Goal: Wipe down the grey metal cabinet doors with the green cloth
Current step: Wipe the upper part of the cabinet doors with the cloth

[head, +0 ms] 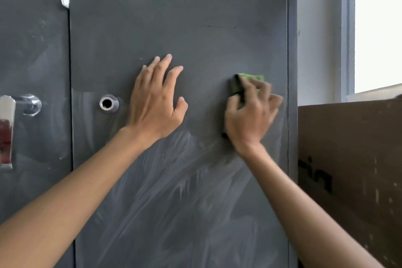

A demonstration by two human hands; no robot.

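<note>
The left hand (156, 102) lies flat on the middle of the right door (195, 17), a ring (108, 103) to its left by the door's left edge. The right hand (250, 119) holds the cloth (239, 85) against the door near its right edge. A handle (13, 119) sits on the left door (32, 50); a box (348, 169) stands to the right

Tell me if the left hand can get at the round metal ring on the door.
Probably yes. The left hand lies flat on the door, and the metal ring sits just to its left with only bare door between them.
</note>
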